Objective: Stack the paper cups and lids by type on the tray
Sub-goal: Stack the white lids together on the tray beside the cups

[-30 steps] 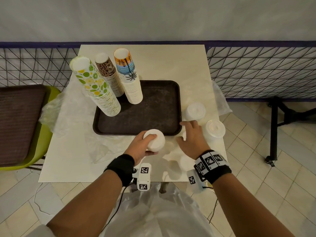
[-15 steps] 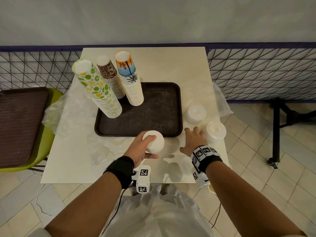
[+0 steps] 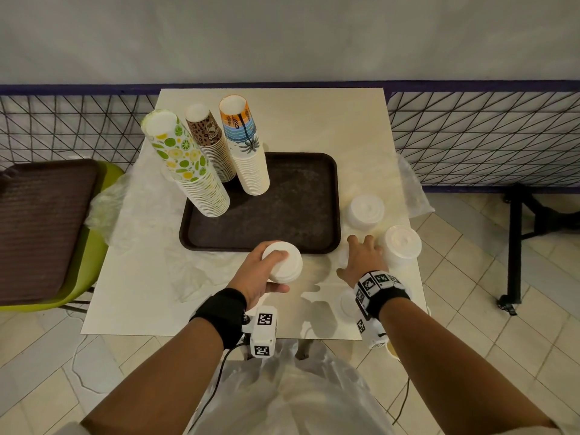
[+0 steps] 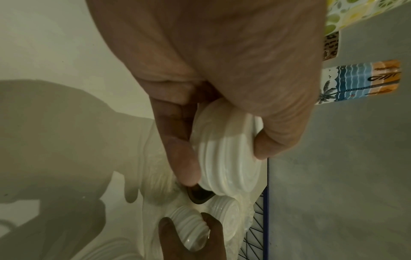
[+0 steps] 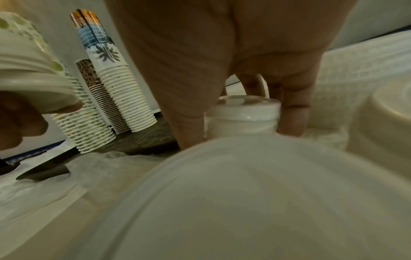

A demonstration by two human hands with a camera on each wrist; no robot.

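Three tall cup stacks stand on the left of the brown tray (image 3: 298,208): lime-patterned (image 3: 188,164), leopard-print (image 3: 210,142) and palm-print (image 3: 246,149). My left hand (image 3: 277,273) grips a stack of white lids (image 3: 290,263) just above the table, in front of the tray; the left wrist view shows the thumb and fingers (image 4: 177,149) clamped on that lid stack (image 4: 231,144). My right hand (image 3: 348,255) is down on the table at the tray's right front corner. Its thumb and fingers (image 5: 293,114) hold a small lid stack (image 5: 242,117) between them.
More white lid stacks stand at the table's right edge (image 3: 365,211) (image 3: 401,246), and one lies under my right wrist (image 3: 346,304). Crumpled clear plastic bags (image 3: 141,215) lie left of the tray. A green chair (image 3: 94,262) bearing a second brown tray stands at the left.
My right hand has sunk lower and its thumb and fingers have come in round the small lid stack. The left hand keeps its lids in the same place.
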